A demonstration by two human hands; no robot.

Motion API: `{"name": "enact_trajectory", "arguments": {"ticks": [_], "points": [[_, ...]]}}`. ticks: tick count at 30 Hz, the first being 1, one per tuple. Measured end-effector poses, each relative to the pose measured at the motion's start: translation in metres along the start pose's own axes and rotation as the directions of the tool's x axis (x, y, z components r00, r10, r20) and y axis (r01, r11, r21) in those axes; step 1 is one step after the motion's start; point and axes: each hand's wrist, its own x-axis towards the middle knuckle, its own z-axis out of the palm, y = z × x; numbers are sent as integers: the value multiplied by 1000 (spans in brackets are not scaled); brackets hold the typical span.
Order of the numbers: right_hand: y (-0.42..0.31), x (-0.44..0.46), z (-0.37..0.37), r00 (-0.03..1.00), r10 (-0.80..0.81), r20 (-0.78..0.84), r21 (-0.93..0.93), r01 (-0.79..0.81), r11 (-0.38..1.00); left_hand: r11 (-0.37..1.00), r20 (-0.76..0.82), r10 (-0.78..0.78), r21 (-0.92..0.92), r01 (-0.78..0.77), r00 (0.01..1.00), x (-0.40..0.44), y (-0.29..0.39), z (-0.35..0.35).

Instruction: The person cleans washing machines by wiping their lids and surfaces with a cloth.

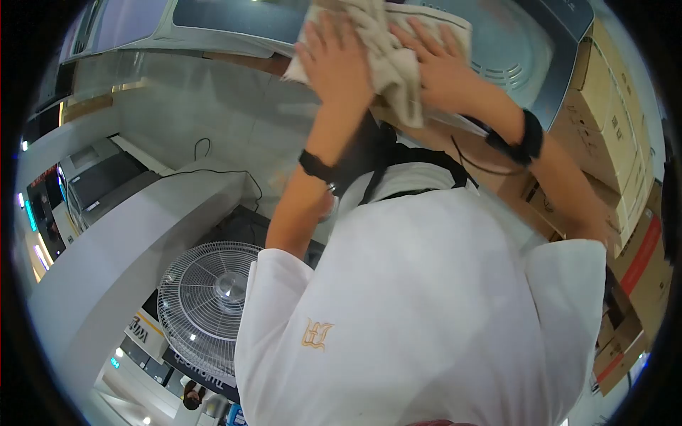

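A cream cloth [401, 74], bunched and folded in the middle, lies over the front edge of a grey appliance with a translucent, vented lid [508, 42]. My left hand [337, 64] rests on the cloth's left part, fingers stretched out and slightly apart. On the right part of the same cloth lies my right hand [446, 71], its fingers spread and pointing up and to the left. Both palms face down, so what is under them is hidden. Black bands circle both wrists.
A dark glossy panel [238, 18] adjoins at the upper left. Stacked cardboard boxes [604, 128] stand on the right. A standing fan [213, 298] is close at my left, beside a white curved counter [149, 234]. A black cable [220, 172] trails there.
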Motion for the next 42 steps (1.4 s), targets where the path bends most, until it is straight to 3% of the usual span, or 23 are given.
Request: {"name": "enact_trajectory", "arguments": {"ticks": [1, 5, 7, 10, 14, 15, 18, 19, 21, 24, 27, 30, 35, 37, 40, 42], "points": [[3, -23, -3, 1000, 17, 2, -37, -17, 999, 1000, 16, 4, 19, -4, 1000, -7, 17, 0], [32, -106, -9, 986, 167, -10, -41, -167, 985, 962, 16, 94, -258, -87, 995, -24, 80, -4], [56, -138, -2, 964, 260, -52, -47, -263, 964, 928, -5, 139, -349, -132, 990, -25, 101, -5], [92, -136, -2, 940, 273, -202, -214, -315, 925, 871, -63, 158, -461, -169, 985, 3, 105, 14], [115, -115, 23, 890, 377, -257, -259, -440, 860, 938, -7, 250, -245, -243, 968, 42, 91, 26], [106, -110, 35, 886, 334, -322, -259, -422, 869, 943, 4, 277, -194, -271, 961, 44, 82, 33], [32, -89, 19, 866, 443, -231, -189, -487, 853, 944, -20, 280, -176, -279, 960, 30, 62, 7], [11, -85, 15, 877, 419, -235, -143, -458, 878, 930, -25, 240, -281, -237, 970, 17, 53, 6], [-22, -77, 14, 895, 375, -242, -41, -396, 917, 956, 56, 228, -204, -213, 972, -5, 32, -6], [-48, -46, 23, 888, 339, -310, -88, -382, 920, 979, 132, 184, -114, -169, 974, -21, -11, -18], [-53, -16, 18, 893, 298, -338, 11, -313, 950, 997, 76, 28, -72, -22, 997, -3, -46, -13], [-55, 1, 25, 833, 337, -440, 110, -322, 940, 1000, 54, -3, -20, 4, 999, 12, -45, -6], [-55, -43, 11, 873, 382, -303, 106, -367, 924, 987, 69, 156, -41, -154, 985, -18, 11, -5], [-49, -76, 4, 878, 412, -243, 70, -407, 910, 964, 40, 153, -225, -140, 987, -32, 52, -13], [-29, -112, -9, 847, 518, -115, -19, -523, 852, 934, 52, 150, -334, -124, 987, -34, 83, -19], [-15, -121, -8, 837, 530, -135, -28, -538, 843, 909, 44, 169, -394, -138, 985, -26, 79, -18]]}}
